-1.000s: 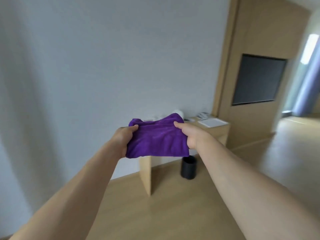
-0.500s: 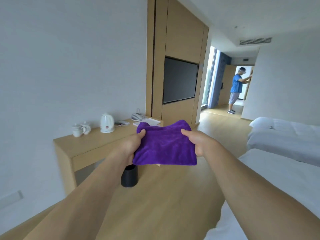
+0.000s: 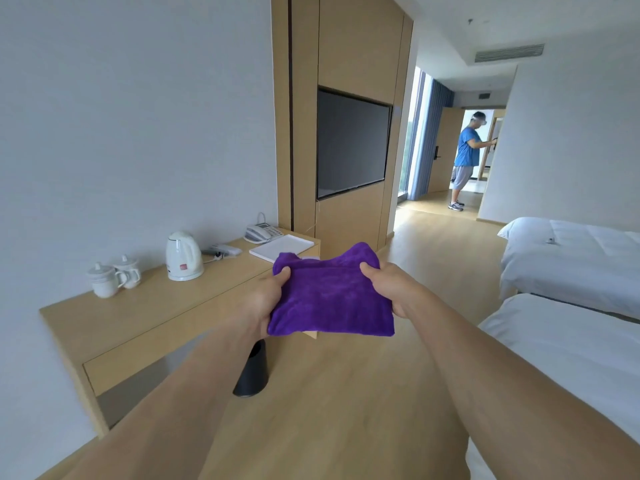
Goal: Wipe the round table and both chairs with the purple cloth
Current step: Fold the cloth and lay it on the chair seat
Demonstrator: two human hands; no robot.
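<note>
The left hand (image 3: 265,299) has its thumb laid over the top edge of the purple cloth (image 3: 330,299), the other fingers curled out of sight behind the fabric — a pinch at the cloth's ten o'clock corner. The right hand (image 3: 389,289) mirrors it at two o'clock: thumb on the front face, fingers hidden behind, clamping the opposite top corner. Between the two grips the cloth hangs folded, its upper edge sagging in the middle and its corners bunched into small peaks above each thumb; the lower edge hangs free in the air, touching nothing.

Both forearms reach in from the six o'clock side of the view, held out at chest height over a wooden floor (image 3: 346,393).

Outward from the hands, at nine o'clock, a wooden desk (image 3: 145,317) runs along the wall, carrying two white lidded cups (image 3: 112,277), a white kettle (image 3: 183,256), a telephone (image 3: 261,232) and a white pad (image 3: 282,247). A black bin (image 3: 252,372) stands on the floor beside the desk, partly hidden by the left forearm. At twelve o'clock a dark screen (image 3: 351,147) is set in a wooden panel. At three o'clock lie two white beds (image 3: 571,258), and far off at one o'clock a person in a blue shirt (image 3: 465,157) stands in a doorway — side-on.
</note>
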